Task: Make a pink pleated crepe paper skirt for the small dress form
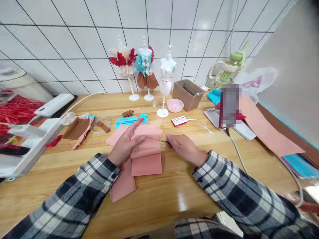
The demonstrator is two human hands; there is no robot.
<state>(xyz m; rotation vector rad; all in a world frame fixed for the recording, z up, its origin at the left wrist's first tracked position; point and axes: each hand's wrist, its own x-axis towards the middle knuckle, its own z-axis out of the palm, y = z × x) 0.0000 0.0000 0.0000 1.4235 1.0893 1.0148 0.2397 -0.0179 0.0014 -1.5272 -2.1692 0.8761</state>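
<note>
A single camera worn on the person's head looks forward and down across the counter [161,196]. It sits fairly close, so the left hand [127,142] and right hand [184,147] fall near mid-frame and the sleeves [74,196] run in from the lower corners, while its wide view reaches the tiled wall [159,16] beyond.

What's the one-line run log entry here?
left hand: resting on pink sheets | right hand: grip on thin tool, tip at sheets' right edge | beyond: bowl, box
</note>
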